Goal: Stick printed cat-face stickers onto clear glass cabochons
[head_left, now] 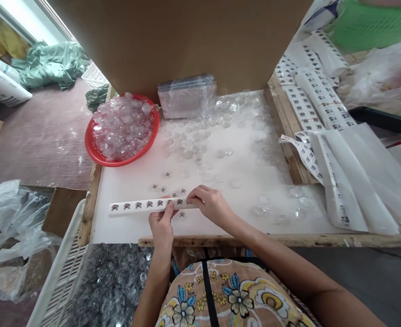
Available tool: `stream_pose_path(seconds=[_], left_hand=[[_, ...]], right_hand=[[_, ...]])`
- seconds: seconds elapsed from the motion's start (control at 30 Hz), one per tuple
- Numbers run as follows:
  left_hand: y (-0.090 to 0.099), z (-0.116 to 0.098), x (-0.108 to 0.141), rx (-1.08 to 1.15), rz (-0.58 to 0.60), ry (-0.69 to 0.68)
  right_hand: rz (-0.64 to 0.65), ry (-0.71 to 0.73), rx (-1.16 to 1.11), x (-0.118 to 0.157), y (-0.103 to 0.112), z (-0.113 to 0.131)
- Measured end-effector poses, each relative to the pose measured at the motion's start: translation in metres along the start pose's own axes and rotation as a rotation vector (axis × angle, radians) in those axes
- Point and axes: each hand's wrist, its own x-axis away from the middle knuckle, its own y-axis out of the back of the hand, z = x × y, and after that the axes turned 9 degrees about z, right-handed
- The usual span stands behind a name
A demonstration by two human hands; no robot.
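Note:
A long white strip of stickers [132, 207], printed with a row of small dark animal-like figures, lies level across my hands above the white tabletop. My left hand [162, 221] grips it from below, thumb on top near its middle. At the strip's right end, the fingers of my right hand [209, 202] are pinched together, hiding that tip. Around the strip are several clear round discs with the same figure on them, one disc [167, 174] lying a little behind it. Many plain clear discs [193, 150] are scattered farther back.
A red basin [94, 154] heaped with clear discs stands at the back left. A plastic-wrapped stack [187, 97] leans against the tall cardboard box [187, 41]. Wooden rails [285, 136] edge the table. Sticker sheets [326, 100] lie at right. A white crate [62, 268] stands below left.

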Motion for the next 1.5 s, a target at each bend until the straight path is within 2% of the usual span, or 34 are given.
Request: stream_pose_path(seconds=[0.1, 0.17, 0.27, 0.33, 0.4, 0.63, 0.83, 1.0, 1.07, 1.13, 1.23, 1.3, 1.4, 1.5], left_hand=[[0.000, -0.001, -0.001, 0.014, -0.035, 0.010], [0.004, 0.000, -0.002, 0.019, -0.062, -0.001], [0.012, 0.001, -0.003, 0.057, -0.089, -0.028], [0.015, 0.001, -0.004, 0.091, -0.087, -0.042], [0.016, -0.001, -0.004, 0.106, -0.071, -0.047], [0.013, -0.004, 0.001, 0.103, -0.036, -0.039], [0.009, -0.004, 0.002, 0.124, -0.051, -0.032], [0.006, -0.006, 0.000, 0.120, -0.043, -0.026], [0.007, -0.007, -0.001, 0.125, -0.044, -0.034], [0.010, -0.007, -0.003, 0.129, -0.047, -0.039], [0.012, -0.007, -0.004, 0.120, -0.058, -0.035], [0.010, -0.006, -0.004, 0.113, -0.058, -0.024], [0.005, -0.006, -0.003, 0.111, -0.027, -0.009], [0.000, -0.007, -0.001, 0.102, -0.003, -0.022]], right_hand=[[-0.030, 0.060, -0.043, 0.000, 0.009, -0.001], [-0.105, 0.025, -0.118, -0.001, 0.024, -0.007], [-0.201, -0.198, -0.140, 0.001, 0.053, -0.023], [-0.156, -0.332, -0.065, 0.004, 0.068, -0.035], [-0.075, -0.392, 0.014, 0.008, 0.074, -0.044], [-0.027, -0.447, 0.169, 0.013, 0.063, -0.049], [0.017, -0.377, 0.403, 0.009, 0.043, -0.040], [0.085, -0.331, 0.326, 0.005, 0.017, -0.030], [0.069, -0.320, 0.257, 0.008, 0.020, -0.029], [0.001, -0.317, 0.242, 0.014, 0.033, -0.032], [-0.145, -0.372, 0.429, 0.027, 0.061, -0.046], [-0.167, -0.425, 0.540, 0.036, 0.072, -0.057], [-0.073, -0.403, 0.519, 0.043, 0.068, -0.063], [-0.044, -0.322, 0.443, 0.038, 0.052, -0.051]])
